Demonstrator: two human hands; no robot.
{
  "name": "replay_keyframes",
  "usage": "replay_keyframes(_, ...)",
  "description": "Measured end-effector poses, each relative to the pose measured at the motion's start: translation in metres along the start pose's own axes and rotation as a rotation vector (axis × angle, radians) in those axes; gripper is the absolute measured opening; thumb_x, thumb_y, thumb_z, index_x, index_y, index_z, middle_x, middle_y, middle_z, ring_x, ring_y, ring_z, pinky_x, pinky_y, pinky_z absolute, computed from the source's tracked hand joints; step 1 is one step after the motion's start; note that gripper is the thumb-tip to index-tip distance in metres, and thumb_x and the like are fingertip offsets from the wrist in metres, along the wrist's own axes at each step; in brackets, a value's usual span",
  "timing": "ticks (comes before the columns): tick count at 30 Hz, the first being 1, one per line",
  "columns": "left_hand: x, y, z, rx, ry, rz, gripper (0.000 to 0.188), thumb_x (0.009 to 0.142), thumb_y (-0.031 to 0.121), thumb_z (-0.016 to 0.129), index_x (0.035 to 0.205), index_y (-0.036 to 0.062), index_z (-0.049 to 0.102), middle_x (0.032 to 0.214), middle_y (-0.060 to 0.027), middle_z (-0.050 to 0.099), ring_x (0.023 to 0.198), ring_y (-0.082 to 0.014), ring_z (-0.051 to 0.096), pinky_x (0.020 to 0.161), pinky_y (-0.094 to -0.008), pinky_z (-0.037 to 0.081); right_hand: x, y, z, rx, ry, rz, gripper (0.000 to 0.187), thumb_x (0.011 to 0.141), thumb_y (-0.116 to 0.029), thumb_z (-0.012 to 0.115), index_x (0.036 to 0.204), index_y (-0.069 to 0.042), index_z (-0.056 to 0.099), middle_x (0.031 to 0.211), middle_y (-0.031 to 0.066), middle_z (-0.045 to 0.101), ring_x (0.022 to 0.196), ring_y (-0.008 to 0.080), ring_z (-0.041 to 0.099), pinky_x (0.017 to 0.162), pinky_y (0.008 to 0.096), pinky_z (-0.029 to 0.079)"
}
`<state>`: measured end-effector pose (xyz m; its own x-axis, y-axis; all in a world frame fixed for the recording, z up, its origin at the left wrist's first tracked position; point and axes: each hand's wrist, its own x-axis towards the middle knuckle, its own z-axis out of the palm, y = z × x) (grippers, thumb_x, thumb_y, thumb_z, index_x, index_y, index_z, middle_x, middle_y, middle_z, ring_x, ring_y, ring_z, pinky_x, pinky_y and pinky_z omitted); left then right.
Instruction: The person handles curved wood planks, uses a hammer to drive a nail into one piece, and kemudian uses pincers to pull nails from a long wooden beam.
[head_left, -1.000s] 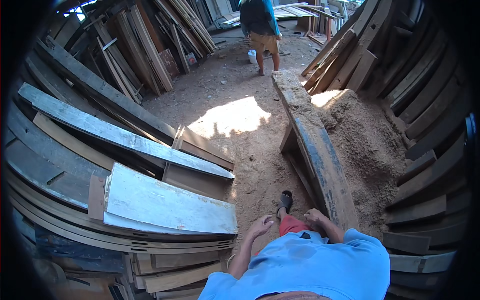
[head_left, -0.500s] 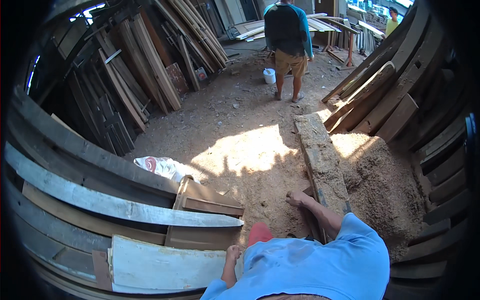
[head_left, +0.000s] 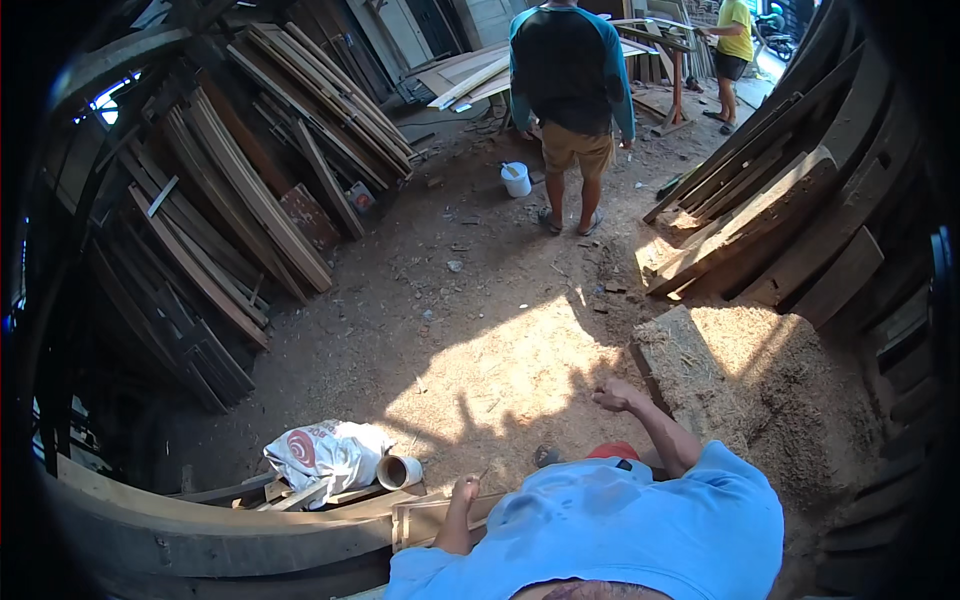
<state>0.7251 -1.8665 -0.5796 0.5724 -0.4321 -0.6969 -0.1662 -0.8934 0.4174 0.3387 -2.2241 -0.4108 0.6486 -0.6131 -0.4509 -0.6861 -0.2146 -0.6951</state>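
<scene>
- Reference: clock directions are running from the wearer's torso, 12 pointing straight ahead.
- Risk, right: the right hand [head_left: 617, 395] is hanging just beside the sawdust-coated plank [head_left: 690, 365]; I am judging that a sideways step could be scraping knuckles or shin on its edge.
- Risk, footing: loose shavings are spreading from the sawdust heap [head_left: 800, 390] at 2 o'clock; a sandal could be slipping there.
- Risk, left: the pot [head_left: 400, 472] is resting beside the white sack [head_left: 330, 455] near 10 o'clock; a swinging arm could be knocking it.
- Hands: right fingers are curling inward, nothing showing in them; the left hand [head_left: 466, 492], at 10 o'clock, is looking half-curled; whether either is closing fully or pinching anything, I cannot tell.
- Appearance: the plank is lying at 1 o'clock, grey-brown under clumped shavings, far end looking squared, near end hiding behind the arm.
</scene>
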Motion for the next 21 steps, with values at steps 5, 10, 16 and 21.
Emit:
replay_keyframes(5, 0.099, 0.296, -0.093, -0.316, 0.035, 0.371, 0.05, 0.093, 0.029, 0.059, 0.131, -0.0022, 0.053, 0.109, -0.0197, 0.065, 0.097, -0.0211, 0.065, 0.083, -0.032, 0.052, 0.06, 0.037, -0.023, 0.245, 0.125, 0.22, 0.036, 0.09, -0.028, 0.058, 0.109, 0.002, 0.07, 0.093, 0.0157, 0.072, 0.083, 0.0222, 0.068, 0.076, 0.0369, 0.053)
replay_keyframes(10, 0.177, 0.458, -0.133, -0.633, -0.14, 0.501, 0.055, 0.094, 0.031, 0.062, 0.137, 0.0017, 0.047, 0.111, -0.0106, 0.062, 0.085, -0.0145, 0.061, 0.069, -0.0255, 0.048, 0.167, 0.053, -0.044, 0.092, -0.031, 0.294, 0.031, 0.09, -0.027, 0.058, 0.098, 0.0, 0.072, 0.087, 0.0113, 0.072, 0.076, 0.0187, 0.067, 0.07, 0.0381, 0.052)
replay_keyframes(16, 0.277, 0.566, -0.126, -0.782, -0.405, 0.414, 0.046, 0.093, 0.024, 0.064, 0.131, 0.0019, 0.048, 0.101, -0.0058, 0.062, 0.075, -0.011, 0.059, 0.062, -0.0217, 0.046, 0.372, 0.065, -0.18, -0.309, 0.017, 0.119, 0.039, 0.085, -0.034, 0.055, 0.102, -0.002, 0.07, 0.099, 0.025, 0.069, 0.09, 0.0396, 0.067, 0.08, 0.0463, 0.052)
replay_keyframes(21, 0.336, 0.554, -0.13, -0.85, -0.25, 0.1, 0.043, 0.092, 0.031, 0.064, 0.126, 0.0078, 0.052, 0.11, -0.0094, 0.065, 0.078, -0.0167, 0.063, 0.065, -0.0286, 0.05, 0.527, -0.108, -0.336, -0.248, 0.118, -0.004, 0.042, 0.089, -0.035, 0.053, 0.111, -0.002, 0.067, 0.107, 0.0259, 0.067, 0.102, 0.0409, 0.064, 0.09, 0.0461, 0.05)
